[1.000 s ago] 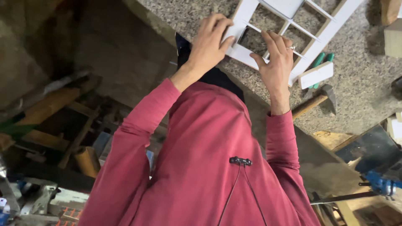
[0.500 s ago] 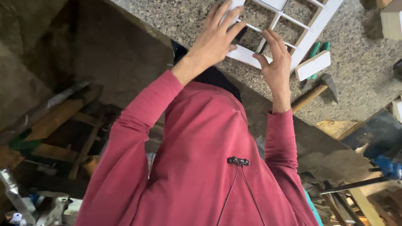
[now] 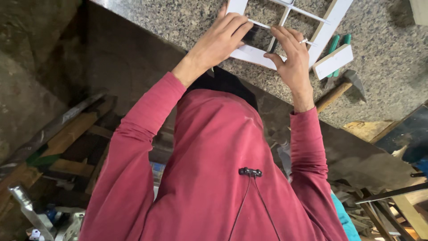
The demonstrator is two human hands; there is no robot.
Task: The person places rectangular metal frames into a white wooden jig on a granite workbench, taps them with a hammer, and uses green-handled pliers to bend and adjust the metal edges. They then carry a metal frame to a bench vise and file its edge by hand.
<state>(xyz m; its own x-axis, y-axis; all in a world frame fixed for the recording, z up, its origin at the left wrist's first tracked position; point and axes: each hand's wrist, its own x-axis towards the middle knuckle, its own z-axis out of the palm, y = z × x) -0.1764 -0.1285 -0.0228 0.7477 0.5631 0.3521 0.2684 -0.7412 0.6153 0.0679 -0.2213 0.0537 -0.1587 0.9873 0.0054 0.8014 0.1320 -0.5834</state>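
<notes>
We rest both hands on the white wooden lattice frame [image 3: 285, 31], which lies flat on the granite bench [image 3: 187, 18]. Our left hand [image 3: 220, 42] presses on its near rail, fingers spread; our right hand [image 3: 292, 60] pinches a thin crossbar. Right of the frame lie a white block [image 3: 333, 61] and a hammer [image 3: 341, 87].

A speckled granite desk [image 3: 178, 18] spans twelve o'clock; scrap timber [image 3: 67, 143] clutters the dim floor at eight o'clock — more planks [image 3: 401, 209] lie at four o'clock.
</notes>
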